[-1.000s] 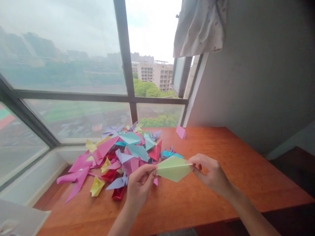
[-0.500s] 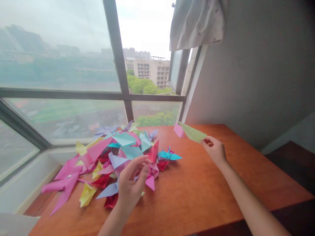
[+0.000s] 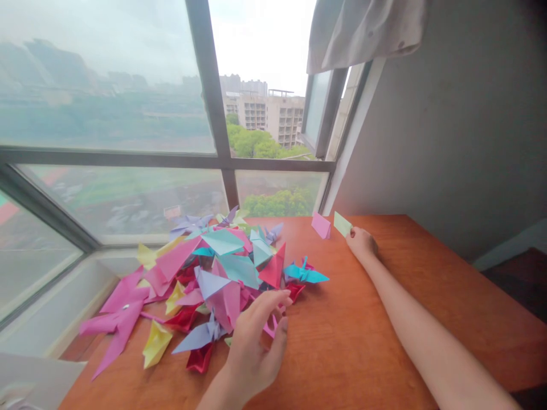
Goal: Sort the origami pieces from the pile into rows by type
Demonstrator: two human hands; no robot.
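My right hand [image 3: 361,244] is at the far side of the table, its fingers closed on the near end of a light green paper plane [image 3: 342,224]. Just left of that plane stands a pink folded paper [image 3: 321,226], with a small gap between them. My left hand [image 3: 260,344] hovers at the near right side of a pile of folded papers, fingers curved and thumb apart, with nothing in it. It hides part of the pile. Around it are a blue paper crane [image 3: 306,273], a red paper boat [image 3: 199,359] and a lavender crane [image 3: 200,335].
The pile also holds a pink pinwheel [image 3: 123,310], a yellow boat [image 3: 156,343] and teal paper planes [image 3: 222,241]. The brown wooden table [image 3: 342,341] meets a window [image 3: 282,165] at the back and a grey wall [image 3: 448,142] at the right.
My right hand has carried the green paper plane farther back, beside the pink folded paper. My left hand has shifted right and nearer, staying open. The view has turned slightly.
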